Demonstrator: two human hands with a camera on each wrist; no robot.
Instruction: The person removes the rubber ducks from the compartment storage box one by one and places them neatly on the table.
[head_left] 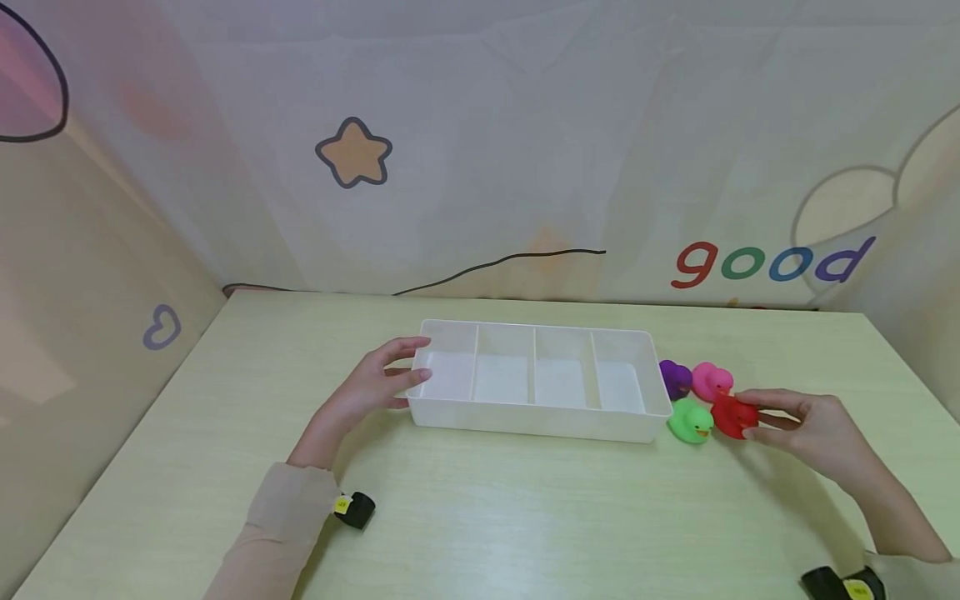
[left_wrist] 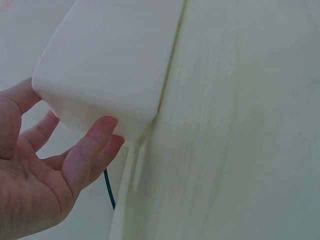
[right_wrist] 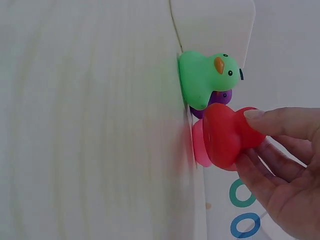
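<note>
My left hand [head_left: 375, 377] holds the left end of a white divided box [head_left: 525, 421], thumb and a finger at its rim. In the left wrist view, more fingertips [left_wrist: 106, 124] lie against the box's end wall. Beyond the opposite end, my right hand [head_left: 817, 429] pinches a red rubber duck [head_left: 733, 417] between thumb and fingers, close over the table. A green rubber duck [head_left: 690, 422] stands directly left of it, near the box. Behind these are a purple duck [head_left: 676, 379] and a pink duck [head_left: 711, 381]; the right wrist view shows both partly hidden.
Thin walls split the box into several compartments, whose white floors [head_left: 621, 387] show. The pale wooden table [head_left: 510, 517] carries everything. A printed cloth backdrop [head_left: 480, 167] with a star and the word "good" rises behind its far edge.
</note>
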